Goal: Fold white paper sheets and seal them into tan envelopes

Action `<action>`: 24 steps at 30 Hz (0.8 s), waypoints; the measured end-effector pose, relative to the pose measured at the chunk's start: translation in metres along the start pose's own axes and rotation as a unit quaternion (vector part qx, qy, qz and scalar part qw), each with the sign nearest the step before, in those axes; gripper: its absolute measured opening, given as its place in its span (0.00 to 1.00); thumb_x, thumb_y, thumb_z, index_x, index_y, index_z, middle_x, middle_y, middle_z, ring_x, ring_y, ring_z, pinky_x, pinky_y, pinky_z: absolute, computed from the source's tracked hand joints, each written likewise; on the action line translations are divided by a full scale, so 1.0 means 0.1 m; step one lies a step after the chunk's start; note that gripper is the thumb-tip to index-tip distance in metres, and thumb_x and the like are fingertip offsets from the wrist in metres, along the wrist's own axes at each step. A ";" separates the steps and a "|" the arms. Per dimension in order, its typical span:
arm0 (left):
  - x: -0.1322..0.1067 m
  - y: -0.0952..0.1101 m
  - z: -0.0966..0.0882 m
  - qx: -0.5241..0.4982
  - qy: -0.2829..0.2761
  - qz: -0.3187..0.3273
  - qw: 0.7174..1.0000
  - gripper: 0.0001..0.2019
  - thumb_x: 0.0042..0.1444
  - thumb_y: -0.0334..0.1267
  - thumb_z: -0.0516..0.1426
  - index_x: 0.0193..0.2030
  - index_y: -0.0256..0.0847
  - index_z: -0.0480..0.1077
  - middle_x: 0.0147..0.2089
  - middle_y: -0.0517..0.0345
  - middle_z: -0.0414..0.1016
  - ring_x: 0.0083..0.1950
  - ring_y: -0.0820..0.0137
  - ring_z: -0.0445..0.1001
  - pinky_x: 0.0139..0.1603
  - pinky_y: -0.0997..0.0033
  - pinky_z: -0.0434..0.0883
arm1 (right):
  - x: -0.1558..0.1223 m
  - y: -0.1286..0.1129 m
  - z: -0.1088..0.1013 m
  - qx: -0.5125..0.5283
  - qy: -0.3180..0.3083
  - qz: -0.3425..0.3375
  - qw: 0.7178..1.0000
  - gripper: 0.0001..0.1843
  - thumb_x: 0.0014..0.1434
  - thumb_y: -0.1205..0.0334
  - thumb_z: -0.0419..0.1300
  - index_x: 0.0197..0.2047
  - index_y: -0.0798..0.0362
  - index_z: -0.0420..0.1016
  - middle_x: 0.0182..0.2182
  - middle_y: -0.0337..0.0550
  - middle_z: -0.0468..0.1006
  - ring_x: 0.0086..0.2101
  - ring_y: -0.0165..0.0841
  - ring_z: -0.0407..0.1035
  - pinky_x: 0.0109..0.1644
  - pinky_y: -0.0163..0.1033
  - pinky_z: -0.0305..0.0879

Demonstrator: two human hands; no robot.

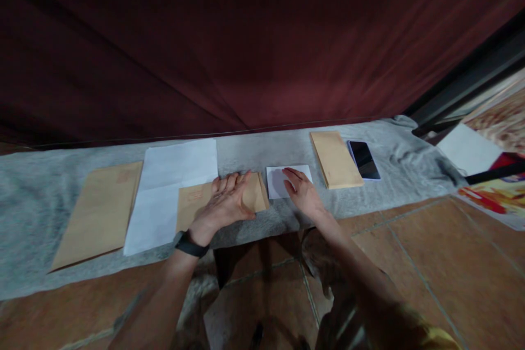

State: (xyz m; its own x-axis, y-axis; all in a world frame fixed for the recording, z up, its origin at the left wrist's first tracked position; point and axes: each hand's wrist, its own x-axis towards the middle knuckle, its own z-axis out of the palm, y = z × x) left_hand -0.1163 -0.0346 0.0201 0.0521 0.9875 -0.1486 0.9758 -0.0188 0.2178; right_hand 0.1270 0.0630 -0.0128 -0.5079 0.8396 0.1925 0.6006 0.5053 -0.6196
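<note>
One view is taken from the head, aimed forward and steeply down; from near above, the hands (228,197) and surface (262,147) are framed between curtain (262,49) and floor (418,246).

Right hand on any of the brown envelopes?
No, the right hand is at the small white paper; the left hand lies on a brown envelope.

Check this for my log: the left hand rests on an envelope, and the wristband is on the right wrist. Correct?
Not quite: the head view shows the wristband on the left wrist. The left hand does rest on an envelope.
</note>
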 end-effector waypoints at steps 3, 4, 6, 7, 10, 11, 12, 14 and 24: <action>-0.01 0.02 0.02 -0.001 0.018 0.002 1.000 0.61 0.44 0.57 0.68 0.79 0.44 0.40 0.72 0.37 0.58 0.72 0.46 0.57 0.74 0.37 0.47 | 0.00 -0.16 0.08 0.152 -0.019 0.014 0.988 0.19 0.69 0.59 0.51 0.57 0.48 0.78 0.55 0.45 0.81 0.52 0.36 0.76 0.54 0.42 0.74; -0.01 0.02 0.03 -0.002 0.028 0.003 1.000 0.61 0.44 0.57 0.68 0.79 0.44 0.40 0.71 0.38 0.59 0.72 0.45 0.58 0.74 0.37 0.46 | -0.01 -0.20 0.12 0.190 -0.028 0.022 0.981 0.18 0.69 0.59 0.52 0.56 0.48 0.79 0.53 0.44 0.82 0.50 0.36 0.77 0.52 0.41 0.75; -0.01 0.04 0.03 -0.005 0.046 0.006 0.999 0.61 0.44 0.56 0.69 0.79 0.45 0.40 0.70 0.39 0.60 0.71 0.45 0.59 0.74 0.35 0.45 | -0.02 -0.25 0.19 0.243 -0.046 0.045 0.968 0.18 0.68 0.58 0.54 0.55 0.48 0.80 0.50 0.43 0.83 0.46 0.35 0.78 0.49 0.39 0.75; -0.01 0.06 0.02 -0.007 0.053 0.006 0.999 0.61 0.44 0.55 0.69 0.78 0.44 0.40 0.70 0.39 0.61 0.71 0.45 0.59 0.74 0.35 0.45 | -0.02 -0.26 0.22 0.260 -0.054 0.059 0.962 0.17 0.68 0.58 0.55 0.55 0.49 0.80 0.49 0.43 0.84 0.44 0.34 0.78 0.47 0.38 0.75; -0.01 0.09 -0.01 -0.013 0.059 0.002 0.998 0.60 0.44 0.52 0.69 0.78 0.44 0.40 0.69 0.39 0.61 0.71 0.44 0.59 0.74 0.35 0.45 | -0.01 -0.23 0.30 0.293 -0.075 0.106 0.947 0.18 0.68 0.57 0.55 0.55 0.49 0.80 0.47 0.43 0.84 0.38 0.32 0.78 0.40 0.36 0.75; -0.01 0.10 -0.01 -0.015 0.059 0.000 0.998 0.60 0.44 0.51 0.69 0.78 0.44 0.41 0.69 0.39 0.61 0.71 0.44 0.59 0.74 0.35 0.45 | -0.01 -0.22 0.32 0.302 -0.080 0.122 0.942 0.18 0.68 0.57 0.55 0.55 0.49 0.80 0.46 0.43 0.84 0.35 0.32 0.77 0.37 0.35 0.74; -0.01 0.10 -0.01 -0.016 0.059 0.000 0.998 0.60 0.44 0.51 0.69 0.78 0.45 0.41 0.69 0.39 0.61 0.71 0.44 0.58 0.74 0.35 0.45 | 0.00 -0.21 0.33 0.310 -0.086 0.137 0.937 0.19 0.68 0.56 0.55 0.56 0.50 0.80 0.44 0.43 0.84 0.33 0.31 0.76 0.34 0.34 0.73; -0.01 0.09 0.00 -0.018 0.060 0.003 0.998 0.60 0.44 0.51 0.69 0.78 0.45 0.41 0.70 0.39 0.60 0.72 0.44 0.58 0.74 0.35 0.45 | 0.00 -0.19 0.36 0.325 -0.099 0.159 0.927 0.19 0.67 0.55 0.56 0.56 0.51 0.79 0.41 0.42 0.84 0.29 0.29 0.74 0.31 0.32 0.71; -0.01 0.07 0.00 -0.010 0.054 0.026 0.998 0.60 0.43 0.55 0.69 0.78 0.44 0.43 0.70 0.39 0.60 0.72 0.44 0.58 0.74 0.37 0.48 | -0.04 -0.26 0.33 0.386 -0.207 0.184 0.880 0.15 0.62 0.53 0.62 0.48 0.50 0.81 0.25 0.35 0.74 0.21 0.24 0.63 0.21 0.29 0.56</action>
State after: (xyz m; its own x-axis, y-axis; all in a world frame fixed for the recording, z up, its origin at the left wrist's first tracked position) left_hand -0.1092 -0.0354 0.0219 0.0789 0.9964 -0.0323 0.9679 -0.0688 0.2417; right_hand 0.0928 0.0402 -0.0229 -0.6438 0.6929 -0.3246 0.2547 -0.2059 -0.9448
